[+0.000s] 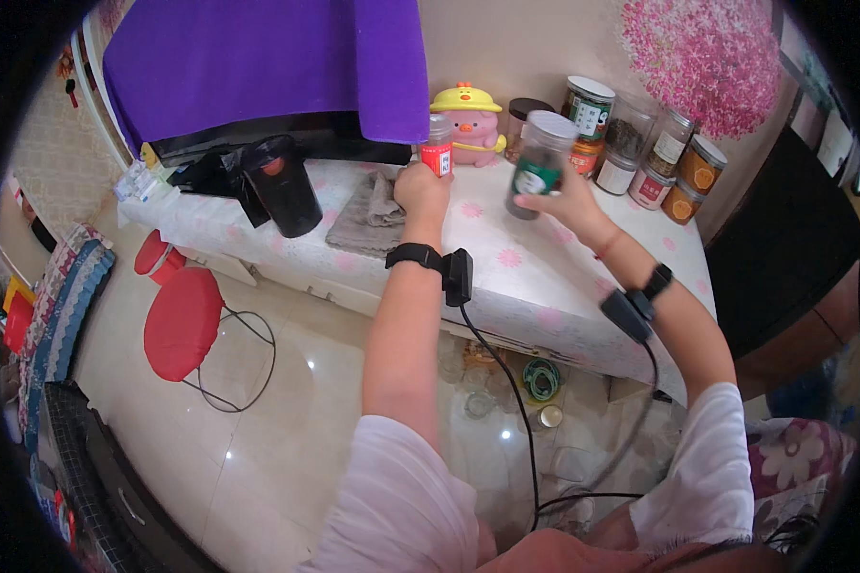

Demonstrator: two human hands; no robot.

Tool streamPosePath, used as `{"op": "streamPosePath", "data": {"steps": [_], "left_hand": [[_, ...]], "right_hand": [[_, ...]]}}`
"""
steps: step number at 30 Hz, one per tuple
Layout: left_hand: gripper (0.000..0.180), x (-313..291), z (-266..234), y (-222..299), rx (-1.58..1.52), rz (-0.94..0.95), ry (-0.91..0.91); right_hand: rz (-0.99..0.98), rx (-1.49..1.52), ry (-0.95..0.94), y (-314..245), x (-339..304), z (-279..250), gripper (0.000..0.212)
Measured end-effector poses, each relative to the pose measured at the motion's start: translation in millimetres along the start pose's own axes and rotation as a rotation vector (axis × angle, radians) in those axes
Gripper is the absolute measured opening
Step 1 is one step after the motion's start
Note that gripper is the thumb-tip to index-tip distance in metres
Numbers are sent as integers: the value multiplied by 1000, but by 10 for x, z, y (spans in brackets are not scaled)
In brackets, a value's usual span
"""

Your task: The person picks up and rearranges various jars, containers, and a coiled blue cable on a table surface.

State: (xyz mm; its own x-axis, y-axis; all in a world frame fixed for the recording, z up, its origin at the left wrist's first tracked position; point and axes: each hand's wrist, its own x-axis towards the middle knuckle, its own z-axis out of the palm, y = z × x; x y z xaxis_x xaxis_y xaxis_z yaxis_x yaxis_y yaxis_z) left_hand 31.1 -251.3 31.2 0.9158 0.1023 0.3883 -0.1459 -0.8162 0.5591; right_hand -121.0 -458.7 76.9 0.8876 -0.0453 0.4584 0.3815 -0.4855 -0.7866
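Observation:
My right hand (569, 205) is closed round a clear jar with a pale lid, a green label and dark contents (537, 172). The jar leans slightly and is a little blurred by motion. Further left, my left hand (422, 193) is wrapped round the lower part of a clear jar with a red label (437, 151); its fingers are mostly hidden behind the back of the hand. Against that hand lies a grey cloth (354, 218), folded flat with a crumpled part on top. Behind the two jars sits a pink pig figure in a yellow hat (470, 134).
Several lidded jars and tins (631, 153) line the wall at the right of the flowered tablecloth (506, 258). A black bin (282, 186) stands left, before a screen draped with purple cloth (268, 67). A red stool (183, 325) and glass jars (478, 405) are below.

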Motion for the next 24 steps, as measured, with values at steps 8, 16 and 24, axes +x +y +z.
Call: {"op": "streamPosePath", "data": {"steps": [8, 16, 24], "left_hand": [[44, 4, 0, -42, -21, 4, -62], [43, 21, 110, -51, -42, -3, 83], [41, 71, 104, -133, -43, 52, 60]], "right_hand": [[114, -405, 139, 465, 931, 770, 80], [144, -557, 385, 775, 1101, 833, 74], [97, -458, 389, 695, 1011, 763, 72]]}}
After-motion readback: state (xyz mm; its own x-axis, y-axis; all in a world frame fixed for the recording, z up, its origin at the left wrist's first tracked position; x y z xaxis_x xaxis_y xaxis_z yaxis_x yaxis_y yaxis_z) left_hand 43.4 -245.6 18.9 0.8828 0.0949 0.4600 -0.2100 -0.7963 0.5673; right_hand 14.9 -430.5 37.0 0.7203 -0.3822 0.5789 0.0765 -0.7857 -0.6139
